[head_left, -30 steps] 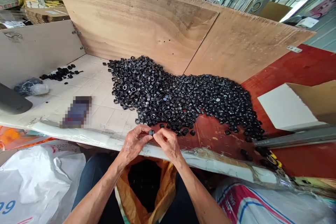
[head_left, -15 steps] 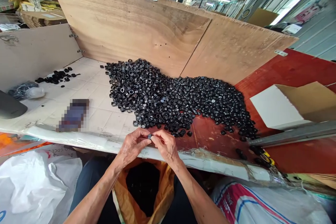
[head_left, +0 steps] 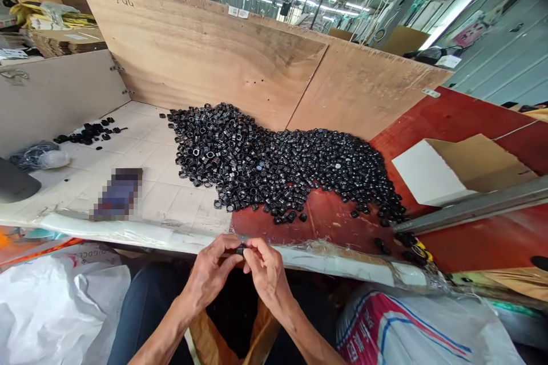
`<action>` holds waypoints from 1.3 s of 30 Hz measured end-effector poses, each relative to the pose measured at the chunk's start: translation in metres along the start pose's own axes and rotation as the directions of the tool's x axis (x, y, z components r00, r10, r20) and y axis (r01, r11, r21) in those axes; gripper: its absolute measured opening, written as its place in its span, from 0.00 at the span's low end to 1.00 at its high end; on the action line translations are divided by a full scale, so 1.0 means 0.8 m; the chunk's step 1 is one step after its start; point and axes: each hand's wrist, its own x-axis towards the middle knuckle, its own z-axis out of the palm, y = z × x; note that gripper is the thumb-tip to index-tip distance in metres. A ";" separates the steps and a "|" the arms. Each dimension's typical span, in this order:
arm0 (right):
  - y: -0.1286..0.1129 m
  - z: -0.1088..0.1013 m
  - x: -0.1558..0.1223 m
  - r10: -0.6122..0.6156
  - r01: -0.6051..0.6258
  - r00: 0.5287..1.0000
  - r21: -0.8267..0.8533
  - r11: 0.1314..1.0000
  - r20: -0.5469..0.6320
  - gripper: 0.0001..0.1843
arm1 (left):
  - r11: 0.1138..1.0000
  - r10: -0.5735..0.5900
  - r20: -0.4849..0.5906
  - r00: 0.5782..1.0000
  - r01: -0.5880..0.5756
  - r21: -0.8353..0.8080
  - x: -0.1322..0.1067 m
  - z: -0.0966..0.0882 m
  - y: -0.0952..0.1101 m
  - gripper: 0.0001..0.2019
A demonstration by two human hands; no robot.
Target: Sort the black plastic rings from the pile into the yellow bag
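Handwriting (head_left: 123, 0) ending "GG" marks the plywood board (head_left: 214, 57) behind the heap (head_left: 278, 162) of black parts. Before the heap, left hand (head_left: 210, 271) and right hand (head_left: 266, 271) pinch one small black part (head_left: 240, 249). Right of the heap sits a cardboard box (head_left: 428, 171); below the heap, an orange-brown sack (head_left: 209, 343) gapes, contents too dark to identify.

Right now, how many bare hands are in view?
2: the left hand and the right hand, meeting at the table's front edge with their fingertips around a small black part. I see no others; some fingers are partly hidden.
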 end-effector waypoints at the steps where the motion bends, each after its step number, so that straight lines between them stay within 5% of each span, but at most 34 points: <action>1: -0.001 0.004 -0.002 0.073 -0.073 0.997 0.041 0.997 -0.004 0.12 | 0.992 0.076 -0.004 0.997 -0.075 0.103 -0.004 0.000 -0.003 0.07; 5: -0.008 0.014 -0.007 0.310 -0.317 0.948 0.257 0.913 0.068 0.16 | 0.886 0.313 0.104 0.944 -0.329 0.327 -0.013 -0.003 -0.006 0.14; 12: -0.007 0.005 -0.015 0.474 -0.533 0.845 0.315 0.785 0.248 0.16 | 0.703 0.440 0.370 0.818 -0.570 0.426 -0.015 -0.022 0.013 0.21; 19: 0.014 0.011 -0.032 0.512 -0.570 0.815 0.215 0.793 0.272 0.22 | 0.668 0.419 0.466 0.779 -0.612 0.423 -0.021 -0.025 0.031 0.17; 22: 0.011 -0.008 -0.021 0.338 -0.324 0.910 -0.096 0.941 0.242 0.24 | 0.763 0.335 0.510 0.792 -0.546 0.346 -0.015 -0.031 0.045 0.13; 24: 0.005 -0.028 0.002 0.012 0.035 0.991 -0.354 0.935 0.132 0.20 | 0.838 0.226 0.448 0.865 -0.407 0.362 0.000 -0.037 0.047 0.09; 26: 0.002 -0.046 0.037 -0.253 0.237 0.967 -0.517 0.822 0.040 0.09 | 0.857 0.134 0.227 0.965 -0.228 0.463 0.024 -0.040 0.036 0.08; 28: 0.004 -0.053 0.074 -0.393 0.321 0.919 -0.622 0.715 0.023 0.08 | 0.825 0.097 -0.010 0.995 -0.074 0.560 0.052 -0.039 0.016 0.05; 31: 0.015 -0.046 0.115 -0.379 0.312 0.922 -0.730 0.608 0.078 0.15 | 0.753 0.064 -0.122 0.991 0.032 0.657 0.086 -0.027 -0.016 0.07; 34: 0.025 -0.029 0.128 -0.325 0.243 0.943 -0.806 0.540 0.066 0.12 | 0.691 0.025 -0.158 0.987 0.097 0.717 0.100 -0.013 -0.033 0.08; 39: 0.033 -0.017 0.122 -0.343 0.211 0.939 -0.811 0.546 0.014 0.04 | 0.679 0.021 -0.162 0.987 0.105 0.726 0.097 -0.006 -0.033 0.02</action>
